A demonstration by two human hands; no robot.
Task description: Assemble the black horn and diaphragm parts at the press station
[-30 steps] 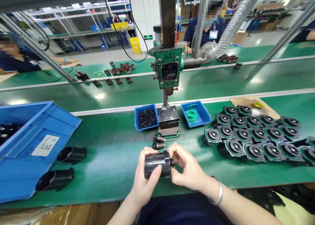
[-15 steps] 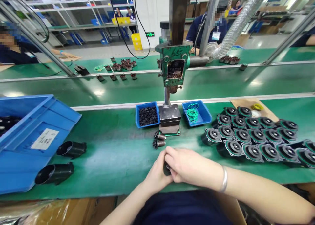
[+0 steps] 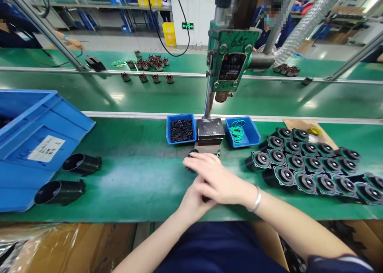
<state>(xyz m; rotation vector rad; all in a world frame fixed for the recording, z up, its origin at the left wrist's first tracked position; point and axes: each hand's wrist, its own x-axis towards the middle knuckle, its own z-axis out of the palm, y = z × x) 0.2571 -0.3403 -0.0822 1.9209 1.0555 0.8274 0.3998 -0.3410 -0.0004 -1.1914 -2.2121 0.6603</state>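
My left hand is curled around a dark part, which is mostly covered by my hands, so its shape cannot be made out. Crossing above it, my right hand stretches its fingers forward and to the left. Those fingertips lie over small black-and-brown parts in front of the press base. Whether they touch them I cannot tell. Behind the hands stand a blue bin of small black rings and a blue bin with green rings.
A green press rises above its base. At right stand several black housings with green rims. Two open black housings lie at left, beside a big blue crate. People sit across the green bench.
My right hand has left its grip at the left hand and extended forward over the small parts. The left hand stays closed near the bench's front. The camera view has tilted down.
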